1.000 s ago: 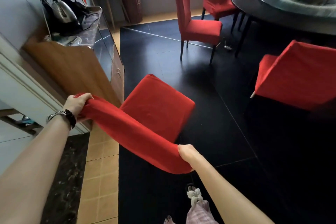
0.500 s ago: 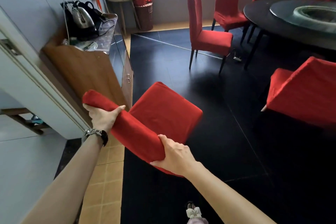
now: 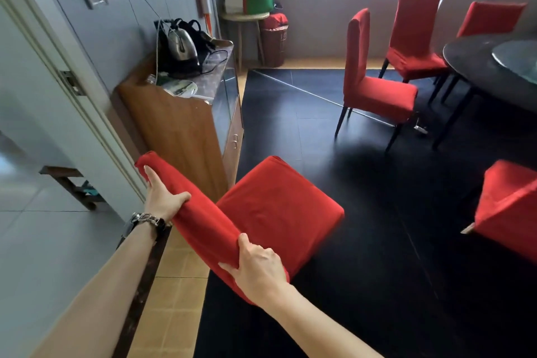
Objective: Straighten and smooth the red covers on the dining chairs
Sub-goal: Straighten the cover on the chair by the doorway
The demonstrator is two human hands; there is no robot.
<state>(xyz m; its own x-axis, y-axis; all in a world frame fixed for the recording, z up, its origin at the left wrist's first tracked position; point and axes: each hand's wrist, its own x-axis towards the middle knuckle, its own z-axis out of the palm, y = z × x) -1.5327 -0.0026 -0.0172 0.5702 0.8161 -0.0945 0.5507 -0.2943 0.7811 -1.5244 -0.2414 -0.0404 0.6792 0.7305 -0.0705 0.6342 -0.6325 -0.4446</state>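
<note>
Both hands grip the red cover (image 3: 203, 218) where it wraps the top of the nearest dining chair's backrest. The left hand (image 3: 162, 197) is curled round the far-left end, thumb hooked over the fabric and index finger stretched along it. The right hand (image 3: 258, 267) clamps the near-right end, thumb lying up the cloth and fingers wrapped behind. Between the two grips the cover lies taut and smooth. Just beyond them sits the covered seat (image 3: 279, 206). A wooden sideboard (image 3: 180, 131) stands past the left grip, and further off to the right are another covered chair (image 3: 374, 90) and a dark round table (image 3: 479, 67).
</note>
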